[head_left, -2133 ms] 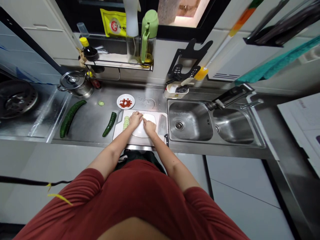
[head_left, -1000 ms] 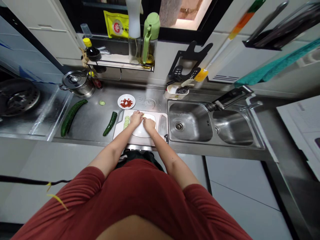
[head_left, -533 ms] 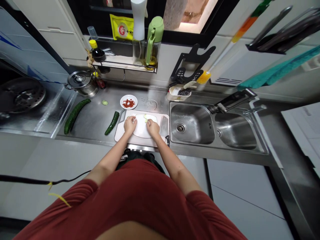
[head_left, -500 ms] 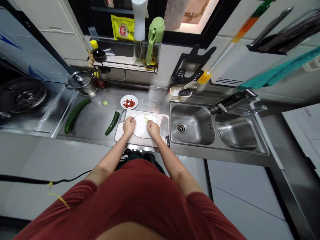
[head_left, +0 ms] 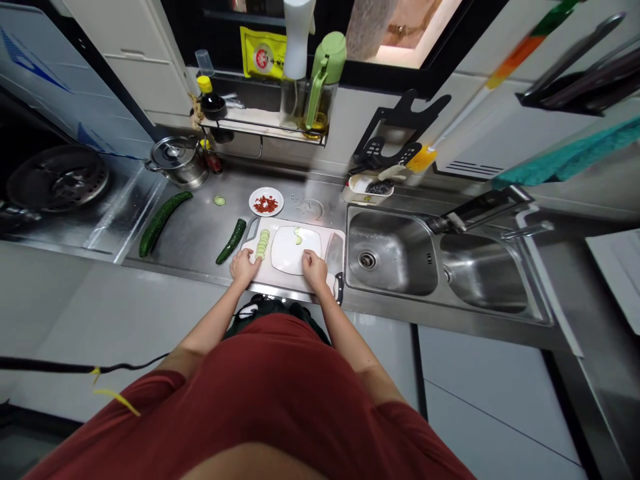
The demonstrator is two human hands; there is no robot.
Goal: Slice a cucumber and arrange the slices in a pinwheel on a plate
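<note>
My left hand (head_left: pixel 245 268) rests at the near left of the cutting board (head_left: pixel 280 283), thumb and fingers apart around the near end of a row of cucumber slices (head_left: pixel 263 244). A white plate (head_left: pixel 289 252) lies on the board, with a few cucumber slices (head_left: pixel 299 236) near its far edge. My right hand (head_left: pixel 315 270) is at the plate's right side, fingers pinched together; anything between them is too small to make out. Beside it on the board's right lies a knife (head_left: pixel 339 287). A cut piece of cucumber (head_left: pixel 231 241) lies left of the board.
A whole cucumber (head_left: pixel 163 223) and a cucumber end piece (head_left: pixel 219 200) lie on the steel counter. Behind the board stands a small plate of chopped red pieces (head_left: pixel 267 202). A lidded pot (head_left: pixel 179 162) is at the back left, a double sink (head_left: pixel 393 250) to the right.
My left hand has moved left and nearer, from the plate's edge to the row of slices, which now shows. My right hand stays by the plate's right side. The view has shifted slightly.
</note>
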